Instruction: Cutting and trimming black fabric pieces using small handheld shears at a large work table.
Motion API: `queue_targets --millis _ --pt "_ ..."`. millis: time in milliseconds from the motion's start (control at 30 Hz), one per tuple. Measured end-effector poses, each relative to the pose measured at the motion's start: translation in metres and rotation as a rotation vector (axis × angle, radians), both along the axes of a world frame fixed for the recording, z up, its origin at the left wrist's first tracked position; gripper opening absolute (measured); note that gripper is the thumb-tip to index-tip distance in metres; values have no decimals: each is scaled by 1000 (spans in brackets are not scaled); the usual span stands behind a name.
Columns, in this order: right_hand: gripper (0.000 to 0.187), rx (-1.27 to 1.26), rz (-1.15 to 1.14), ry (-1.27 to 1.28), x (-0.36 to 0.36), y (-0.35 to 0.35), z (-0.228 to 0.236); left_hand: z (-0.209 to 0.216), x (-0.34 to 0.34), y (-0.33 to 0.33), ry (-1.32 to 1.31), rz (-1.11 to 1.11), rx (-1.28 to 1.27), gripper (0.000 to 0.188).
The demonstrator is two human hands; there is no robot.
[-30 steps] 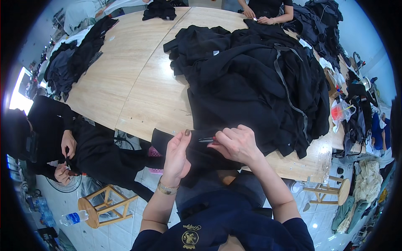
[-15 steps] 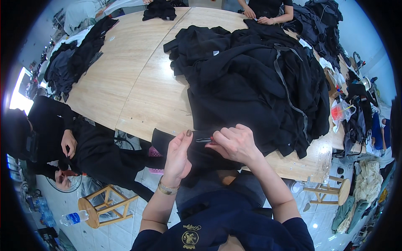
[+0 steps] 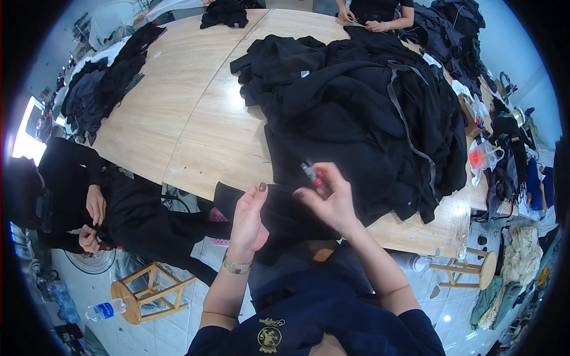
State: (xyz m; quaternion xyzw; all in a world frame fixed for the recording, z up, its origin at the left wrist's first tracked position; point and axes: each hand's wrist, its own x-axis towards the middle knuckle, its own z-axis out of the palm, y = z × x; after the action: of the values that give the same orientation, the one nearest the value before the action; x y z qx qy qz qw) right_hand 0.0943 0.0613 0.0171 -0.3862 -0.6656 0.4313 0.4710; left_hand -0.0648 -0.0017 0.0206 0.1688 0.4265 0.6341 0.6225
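Black cloth (image 3: 282, 207) hangs over the near edge of the table, and my left hand (image 3: 249, 216) is closed on it with thumb and fingers pinched together. In my right hand (image 3: 333, 202) is a pair of red-handled thread snips (image 3: 310, 173), tilted with the metal blades toward the upper left. That hand is slightly blurred and hovers over the cloth, a little apart from my left hand. Beyond both hands lies a big heap of black garments (image 3: 356, 113), with a dark grey strap (image 3: 404, 115) across it.
A wooden table (image 3: 196, 130) spreads ahead. To my left, a co-worker's hands (image 3: 95, 204) handle dark cloth; another person's hands (image 3: 362, 22) work at the far side. Wooden stools (image 3: 127, 301) stand either side. A drink bag (image 3: 484, 156) is at the table's right edge.
My right hand has pulled back from my left hand, and the snips have swung from lying level to pointing up and left. The left hand has barely moved.
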Motion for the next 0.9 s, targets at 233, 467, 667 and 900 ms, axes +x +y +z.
queue_targets --millis 233,467,667,900 --pt "9 -108 -47 56 -10 6 -9 -8 0 0 68 -5 47 16" --pt "19 -76 -79 42 -4 5 -10 -5 -1 1 3 -1 16 15" --pt "15 -70 -150 -128 -2 7 -15 -1 0 3 61 11 19 16" --pt "17 -14 170 -58 8 -5 3 -3 -1 5 72 9 9 16"
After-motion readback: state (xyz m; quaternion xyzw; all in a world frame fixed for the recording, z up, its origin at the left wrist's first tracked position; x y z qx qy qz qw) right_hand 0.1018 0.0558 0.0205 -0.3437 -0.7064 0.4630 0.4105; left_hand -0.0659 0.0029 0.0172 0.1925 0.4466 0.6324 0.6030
